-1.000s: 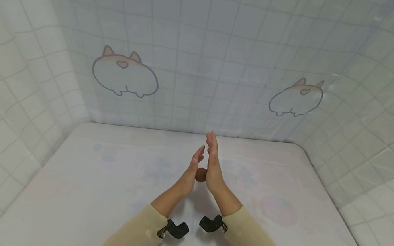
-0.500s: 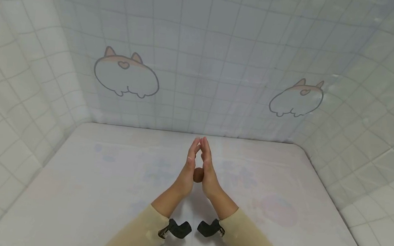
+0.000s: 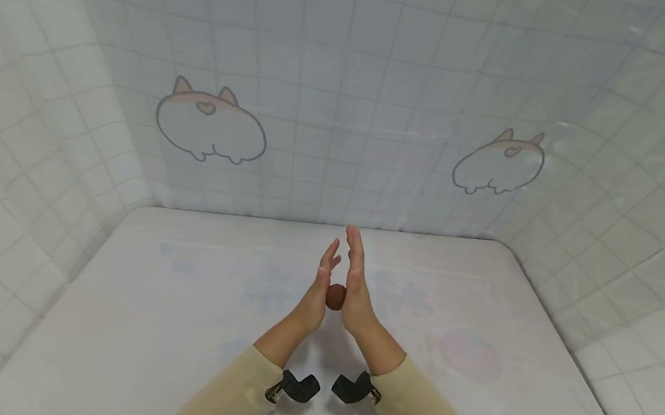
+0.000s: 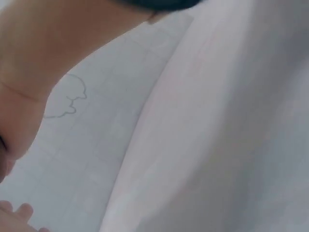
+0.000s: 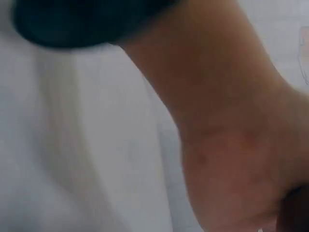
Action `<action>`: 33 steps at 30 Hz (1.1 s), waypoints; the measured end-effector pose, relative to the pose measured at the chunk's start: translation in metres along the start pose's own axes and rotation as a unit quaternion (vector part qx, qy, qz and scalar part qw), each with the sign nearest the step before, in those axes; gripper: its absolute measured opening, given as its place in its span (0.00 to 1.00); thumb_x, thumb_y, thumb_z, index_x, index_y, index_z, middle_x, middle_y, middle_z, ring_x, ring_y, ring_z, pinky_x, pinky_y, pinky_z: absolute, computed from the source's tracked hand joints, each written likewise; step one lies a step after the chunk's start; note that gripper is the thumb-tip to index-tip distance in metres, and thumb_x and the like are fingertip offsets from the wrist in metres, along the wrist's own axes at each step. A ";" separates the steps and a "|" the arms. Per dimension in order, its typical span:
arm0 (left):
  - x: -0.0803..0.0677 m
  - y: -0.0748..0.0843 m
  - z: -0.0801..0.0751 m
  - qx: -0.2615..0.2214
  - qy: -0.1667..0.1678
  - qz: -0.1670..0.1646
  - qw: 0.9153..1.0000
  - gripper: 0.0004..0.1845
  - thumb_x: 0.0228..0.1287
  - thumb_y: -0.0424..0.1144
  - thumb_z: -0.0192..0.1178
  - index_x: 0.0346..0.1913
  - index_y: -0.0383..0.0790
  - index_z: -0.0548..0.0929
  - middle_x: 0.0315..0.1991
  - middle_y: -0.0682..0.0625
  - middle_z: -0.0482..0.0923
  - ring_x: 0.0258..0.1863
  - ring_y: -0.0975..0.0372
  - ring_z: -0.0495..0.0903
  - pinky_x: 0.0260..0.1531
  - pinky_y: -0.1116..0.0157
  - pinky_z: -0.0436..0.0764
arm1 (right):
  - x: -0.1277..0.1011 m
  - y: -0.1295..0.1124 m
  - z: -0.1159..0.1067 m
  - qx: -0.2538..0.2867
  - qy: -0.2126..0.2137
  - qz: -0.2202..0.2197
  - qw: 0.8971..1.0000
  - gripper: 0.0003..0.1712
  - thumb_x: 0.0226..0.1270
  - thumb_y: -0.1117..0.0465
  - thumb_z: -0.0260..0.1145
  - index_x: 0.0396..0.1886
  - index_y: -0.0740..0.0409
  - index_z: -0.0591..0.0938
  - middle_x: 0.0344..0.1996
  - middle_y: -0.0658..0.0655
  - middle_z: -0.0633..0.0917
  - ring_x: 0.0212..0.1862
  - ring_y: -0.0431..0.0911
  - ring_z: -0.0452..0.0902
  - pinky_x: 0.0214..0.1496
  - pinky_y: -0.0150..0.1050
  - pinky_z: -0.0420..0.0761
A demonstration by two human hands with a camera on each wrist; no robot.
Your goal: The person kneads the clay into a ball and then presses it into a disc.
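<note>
A small matte brown ball (image 3: pixel 335 297) sits between the two palms in the head view. My left hand (image 3: pixel 316 294) presses it from the left with straight fingers pointing forward. From the other side the palm of my right hand (image 3: pixel 358 295) faces it, fingers also straight and reaching farther forward than the left ones. Palms are upright and held apart by the ball, above the table. In the right wrist view a dark edge of the ball (image 5: pixel 295 212) shows at the lower right, beside the heel of the hand. The left wrist view shows mostly the wrist and palm edge.
A pale, faintly patterned table (image 3: pixel 175 313) lies under the hands. White grid-patterned sheeting (image 3: pixel 344 100) with cartoon animal drawings rises behind and on both sides. Black wrist mounts (image 3: pixel 300 388) jut inward from both light sleeves (image 3: pixel 228 392).
The hands rub back and forth: fingertips were level half a second ago, and now the right hand has slid forward past the left. The ball stays between the palms.
</note>
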State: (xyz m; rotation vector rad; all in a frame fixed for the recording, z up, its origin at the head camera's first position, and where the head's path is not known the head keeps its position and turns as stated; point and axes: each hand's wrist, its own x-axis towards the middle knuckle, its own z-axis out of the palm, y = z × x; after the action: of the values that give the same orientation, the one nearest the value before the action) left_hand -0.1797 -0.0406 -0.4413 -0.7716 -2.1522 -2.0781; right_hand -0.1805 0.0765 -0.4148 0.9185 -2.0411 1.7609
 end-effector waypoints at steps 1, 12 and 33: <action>0.000 0.001 0.000 -0.004 -0.005 0.002 1.000 0.51 0.65 0.78 0.15 0.81 0.48 0.36 0.81 0.48 0.33 0.78 0.45 0.43 0.67 0.31 0.44 | 0.002 0.001 -0.002 0.005 -0.005 0.012 1.000 0.54 0.70 0.22 0.26 0.82 0.54 0.39 0.80 0.59 0.45 0.80 0.53 0.37 0.75 0.63 0.40; 0.000 0.013 0.004 -0.013 0.003 0.040 0.999 0.50 0.65 0.78 0.17 0.81 0.50 0.32 0.81 0.47 0.34 0.79 0.51 0.39 0.67 0.32 0.42 | 0.003 0.021 -0.004 0.048 -0.049 0.082 0.994 0.50 0.70 0.22 0.24 0.82 0.44 0.37 0.81 0.53 0.40 0.80 0.49 0.33 0.74 0.66 0.38; 0.009 -0.001 -0.021 0.032 0.052 -0.036 0.998 0.45 0.67 0.76 0.14 0.82 0.56 0.38 0.80 0.47 0.43 0.78 0.50 0.45 0.67 0.31 0.43 | -0.007 0.000 0.009 0.062 -0.089 -0.036 0.994 0.50 0.74 0.26 0.26 0.82 0.54 0.38 0.80 0.61 0.45 0.80 0.52 0.37 0.77 0.55 0.41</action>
State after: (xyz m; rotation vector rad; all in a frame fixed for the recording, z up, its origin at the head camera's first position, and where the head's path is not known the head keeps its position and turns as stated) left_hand -0.1943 -0.0579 -0.4368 -0.5754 -2.2098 -2.0218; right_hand -0.1737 0.0695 -0.4214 1.2104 -1.9928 1.8421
